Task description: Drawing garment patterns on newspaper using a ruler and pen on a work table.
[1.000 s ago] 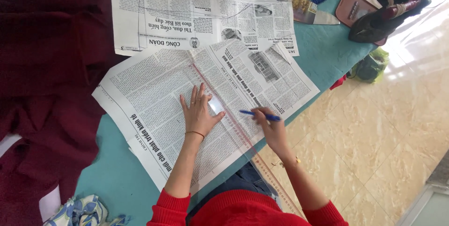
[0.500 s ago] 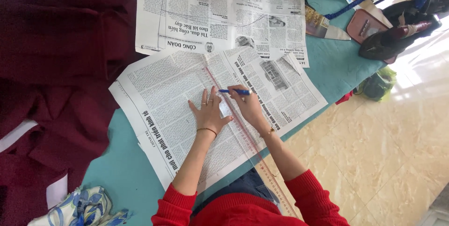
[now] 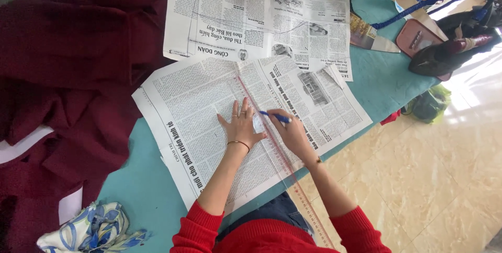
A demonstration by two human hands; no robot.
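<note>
1. Newspaper sheet (image 3: 209, 122) lies flat on the teal bench (image 3: 141, 190), w/ a long clear ruler (image 3: 277, 153) running diagonally across it.
2. Left hand (image 3: 241, 125) is open, fingers spread, pressing flat on the sheet just left of the ruler.
3. Right hand (image 3: 293, 132) is clamped on a blue pen (image 3: 274, 116), tip at the ruler's edge.
4. Second newspaper (image 3: 261, 17) is beyond the sheet; maroon cloth (image 3: 68, 64) to its left.
</note>
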